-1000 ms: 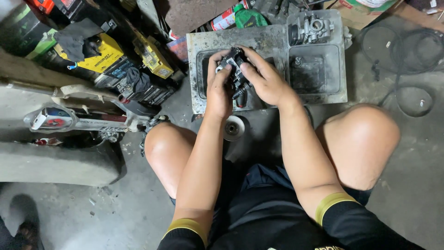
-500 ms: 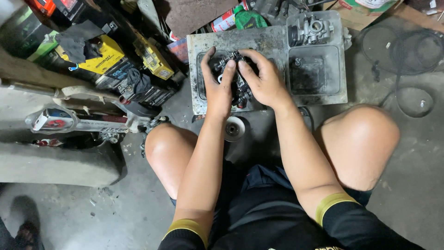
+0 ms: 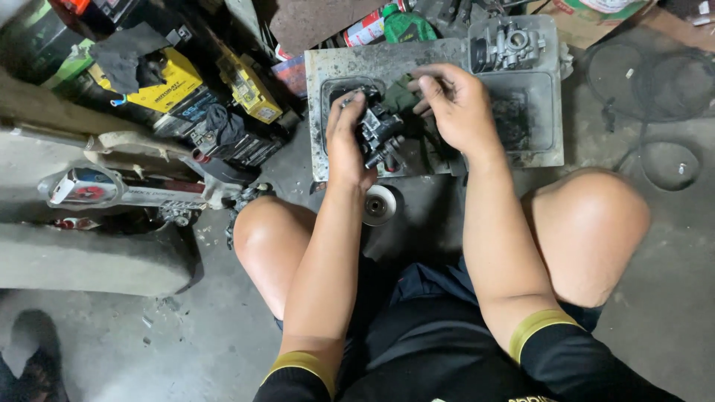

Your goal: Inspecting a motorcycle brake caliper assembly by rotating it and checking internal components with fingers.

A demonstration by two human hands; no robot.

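Grease worries us: our left hand [image 3: 348,145] grips the dark engine part [image 3: 380,130] in the tray's [image 3: 328,67] left basin, right hand [image 3: 454,108] seemingly pinching a rag; it could slip.

Yellow boxes [image 3: 167,82], green bottle [image 3: 406,26] (upper edge)

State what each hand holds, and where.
Left hand grips the dark metal part by its left side over the tray; right hand touches its top.

Single head view, looking steeply down, close over knees, hands, grey tray [image 3: 328,67] on floor.
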